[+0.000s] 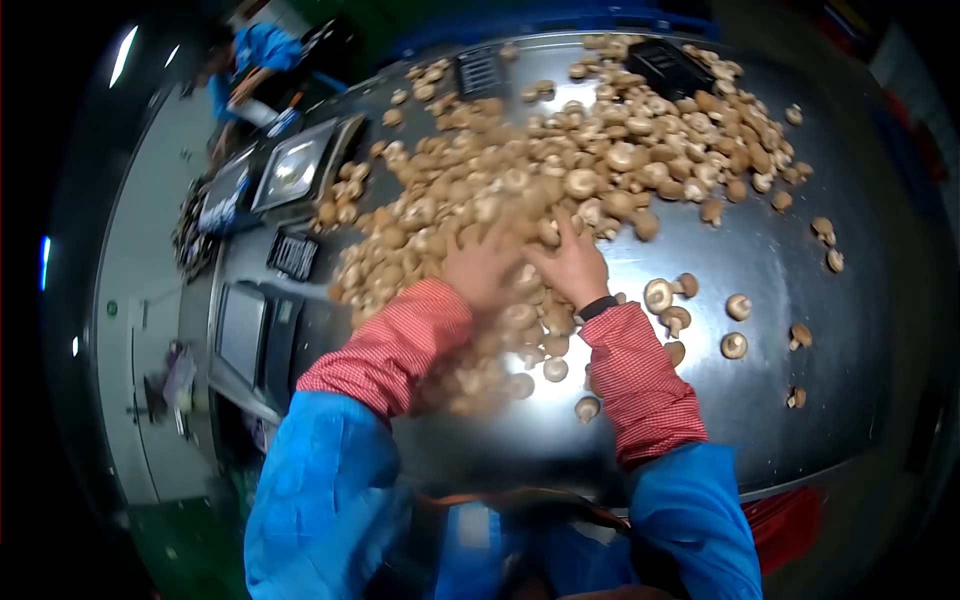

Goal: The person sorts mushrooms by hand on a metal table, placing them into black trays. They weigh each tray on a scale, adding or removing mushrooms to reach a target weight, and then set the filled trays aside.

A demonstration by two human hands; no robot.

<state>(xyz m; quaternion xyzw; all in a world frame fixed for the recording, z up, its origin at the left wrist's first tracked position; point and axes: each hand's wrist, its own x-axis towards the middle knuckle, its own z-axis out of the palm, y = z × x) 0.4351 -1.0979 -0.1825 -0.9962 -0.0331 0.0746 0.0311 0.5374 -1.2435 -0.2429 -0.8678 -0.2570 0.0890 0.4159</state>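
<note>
A big heap of brown-capped mushrooms [430, 200] with pale stems spreads over a shiny metal table [790, 400]. My left hand [485, 266] lies on the near part of the heap; motion blurs it, but its fingers look spread. Right beside it, my right hand [575, 262], with a black band at the wrist, touches the mushrooms with thumb and fingers apart. I see no mushroom gripped in either hand, though the fingertips are partly lost among the caps. Blurred mushrooms [470, 385] lie below my left forearm.
Loose mushrooms [735, 345] are scattered on the right. Black plastic baskets [670, 68] stand at the back, and a small black basket [292, 254] sits at left. Near it are a weighing scale [297, 170] and a dark-screened device [243, 335]. Another person [262, 50] in blue is at the far left.
</note>
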